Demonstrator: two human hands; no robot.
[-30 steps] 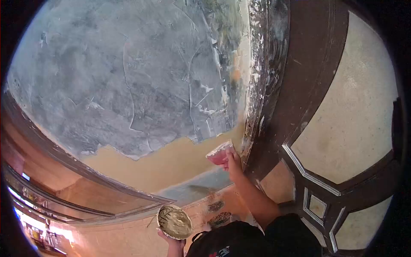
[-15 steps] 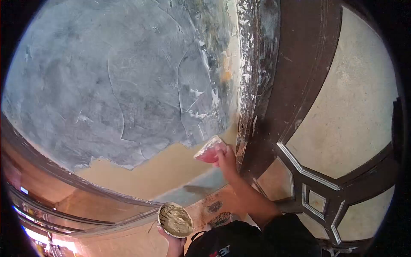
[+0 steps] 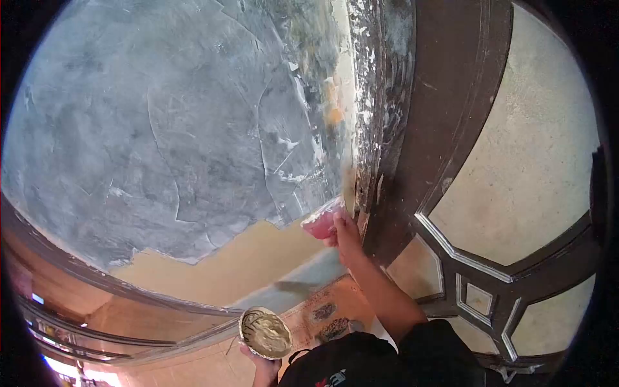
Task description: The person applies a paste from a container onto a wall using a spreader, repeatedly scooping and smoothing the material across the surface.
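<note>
Right hand point(image 3: 346, 235): fingers gripping pink spreader point(image 3: 318, 227) at lower right corner of gray coating point(image 3: 187, 135), paste-loaded edge wallward, likely for even pressure; contact unclear
Left hand point(image 3: 259, 361): fingers gripping bowl point(image 3: 250, 320) from below, probably keeping paste point(image 3: 269, 337) within reach

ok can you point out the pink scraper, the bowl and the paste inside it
Pink scraper point(image 3: 320, 224), head view: middle of its pink face.
Bowl point(image 3: 253, 318), head view: streaked inner wall, near the upper rim.
Paste point(image 3: 269, 337), head view: middle of the pale mass.
</note>
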